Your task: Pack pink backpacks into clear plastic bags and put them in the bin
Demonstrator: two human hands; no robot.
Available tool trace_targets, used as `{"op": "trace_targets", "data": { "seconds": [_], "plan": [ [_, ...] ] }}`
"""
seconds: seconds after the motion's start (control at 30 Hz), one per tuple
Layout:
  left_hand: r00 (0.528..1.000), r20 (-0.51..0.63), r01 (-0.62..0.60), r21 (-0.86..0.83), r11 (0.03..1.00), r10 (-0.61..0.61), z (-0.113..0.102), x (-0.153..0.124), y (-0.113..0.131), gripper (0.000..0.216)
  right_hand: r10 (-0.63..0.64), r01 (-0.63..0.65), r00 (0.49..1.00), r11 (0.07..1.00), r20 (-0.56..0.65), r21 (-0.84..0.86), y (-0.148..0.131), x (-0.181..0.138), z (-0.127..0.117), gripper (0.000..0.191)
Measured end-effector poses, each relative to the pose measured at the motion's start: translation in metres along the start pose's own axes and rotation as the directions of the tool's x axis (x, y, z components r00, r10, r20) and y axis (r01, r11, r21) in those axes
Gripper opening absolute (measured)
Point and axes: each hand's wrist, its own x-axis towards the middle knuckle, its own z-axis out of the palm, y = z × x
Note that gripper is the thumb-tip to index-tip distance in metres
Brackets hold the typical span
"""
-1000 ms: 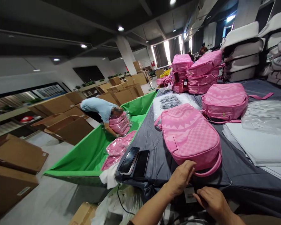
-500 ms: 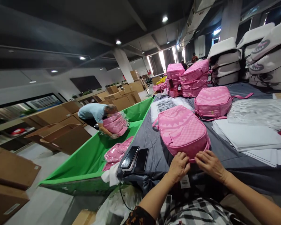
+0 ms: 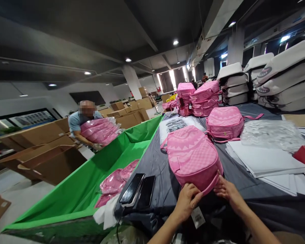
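A pink backpack (image 3: 194,157) with a checked front and a jagged tooth pattern lies on the dark cloth-covered table, its near end towards me. My left hand (image 3: 188,200) is closed on the backpack's near edge, thumb on this side. At the near right edge, the fingertips of my right hand (image 3: 225,190) pinch by a small metal zipper pull (image 3: 219,172); the fingers partly hide what they grip. Below the left hand hangs a white tag (image 3: 198,217). A second pink backpack (image 3: 225,122) rests just behind the first.
Two dark phones (image 3: 145,191) lie at the table's left edge. Beside it stands a green-lined bin (image 3: 66,189) with bagged pink goods (image 3: 117,183). A co-worker (image 3: 76,123) holds a wrapped pink bundle. White sheets (image 3: 266,159), plastic bags (image 3: 271,134) and stacked white bags (image 3: 287,74) are at right.
My right hand has shifted from the backpack's near edge to the zipper pull at its right side. The co-worker has straightened up, lifting the wrapped bundle from the bin. My view has tilted up.
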Motion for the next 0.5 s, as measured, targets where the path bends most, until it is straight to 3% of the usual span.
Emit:
{"op": "trace_targets", "data": {
  "seconds": [0.07,0.13,0.27,0.33,0.43,0.5],
  "plan": [
    [0.996,-0.092,0.0,-0.115,0.993,-0.011,0.0,-0.004,0.005,0.024,0.163,-0.172,0.985,0.956,0.06,0.236,-0.003,-0.007,0.018,0.059],
    [0.964,-0.263,0.0,-0.141,0.99,-0.038,-0.003,-0.003,0.009,0.025,0.244,-0.232,0.97,0.905,0.013,0.356,-0.005,-0.007,0.03,0.056],
    [0.78,-0.611,0.159,-0.012,0.987,-0.133,-0.01,0.014,0.0,0.032,0.272,-0.234,0.96,0.914,-0.072,0.332,0.003,0.005,0.034,0.056],
    [0.724,-0.656,0.264,-0.019,0.964,-0.211,-0.008,0.029,-0.012,0.051,0.262,-0.231,0.962,0.933,-0.078,0.277,0.012,0.01,0.031,0.056],
    [0.708,-0.625,0.355,-0.086,0.931,-0.328,0.002,0.048,-0.031,0.085,0.249,-0.226,0.965,0.949,-0.085,0.222,0.022,0.015,0.027,0.057],
    [0.706,-0.593,0.389,-0.132,0.912,-0.387,0.007,0.055,-0.039,0.095,0.237,-0.218,0.968,0.958,-0.086,0.188,0.02,0.016,0.025,0.058]
  ]
}}
